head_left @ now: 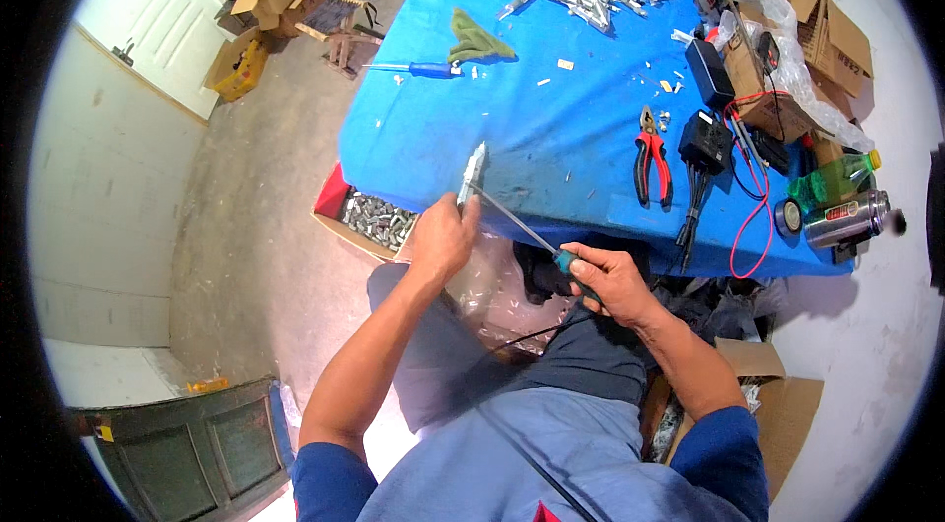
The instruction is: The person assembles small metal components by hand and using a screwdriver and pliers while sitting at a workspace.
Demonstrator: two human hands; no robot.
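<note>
At the near edge of a blue-covered table (581, 128), a person works with two bare hands on a slender, silvery-white piece (473, 171), which points up and away over the table's near edge, left of its middle. The left hand (443, 240) grips the piece's lower end, fingers closed around it. The right hand (612, 284), just off the table's near edge, has its fingers wrapped around the teal handle of a screwdriver (564, 261); the shaft slants up and leftward, its tip appearing to touch the piece. Below the table's near left corner sits an open carton (332, 192) filled with small metal pieces (379, 219). Silvery pieces (591, 5) lie heaped toward the table's far end, while a blue-handled tool (430, 69) and two green cloths (479, 40) lie along its left side. Red-and-black pliers (654, 168) rest right of the table's middle, beside a black adapter (706, 141), and a steel flask (847, 219) lies at its near right corner.
</note>
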